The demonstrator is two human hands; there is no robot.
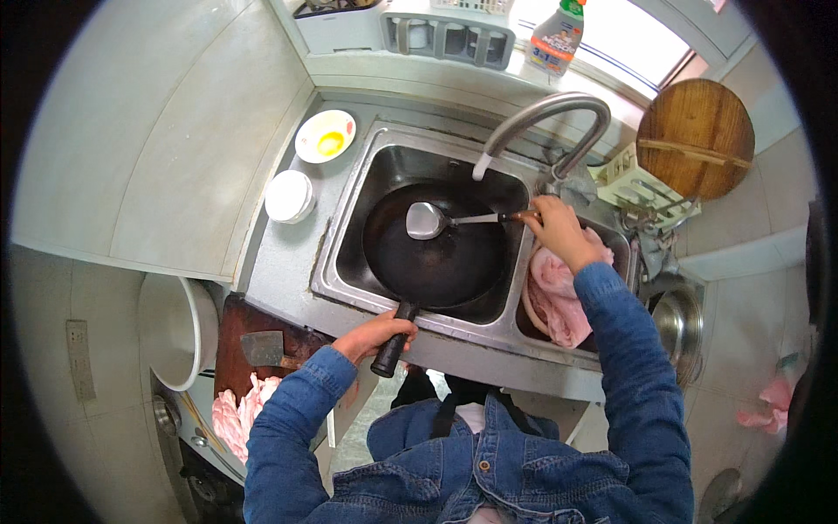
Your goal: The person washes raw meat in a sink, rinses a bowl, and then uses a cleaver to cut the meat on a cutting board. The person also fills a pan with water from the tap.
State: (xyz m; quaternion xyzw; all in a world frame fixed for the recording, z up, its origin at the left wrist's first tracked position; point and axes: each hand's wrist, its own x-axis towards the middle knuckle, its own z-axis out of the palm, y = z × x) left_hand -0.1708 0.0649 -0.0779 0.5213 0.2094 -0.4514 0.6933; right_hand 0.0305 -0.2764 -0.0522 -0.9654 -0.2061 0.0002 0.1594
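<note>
A dark wok (pixel 452 275) rests in the large basin of a steel sink (pixel 327 262). My left hand (pixel 374 333) is closed around its black handle (pixel 393 350) at the sink's front edge. In my right hand (pixel 556 226) is the brown handle end of a metal wok spatula (pixel 427 221), whose blade is over the wok; whether it touches the wok I cannot tell. The curved faucet (pixel 543 111) has its spout over the basin's back. Below my right wrist, pink cloth or raw meat (pixel 562 295), I cannot tell which, lies in the smaller basin.
On the left counter are a bowl with yellow liquid (pixel 327 136) and a white bowl (pixel 289 196). A cleaver (pixel 263 348) and pale pink pieces (pixel 239 412) lie on a dark board (pixel 229 327). A spray bottle (pixel 555 42) and a round wooden lid (pixel 697 141) stand behind.
</note>
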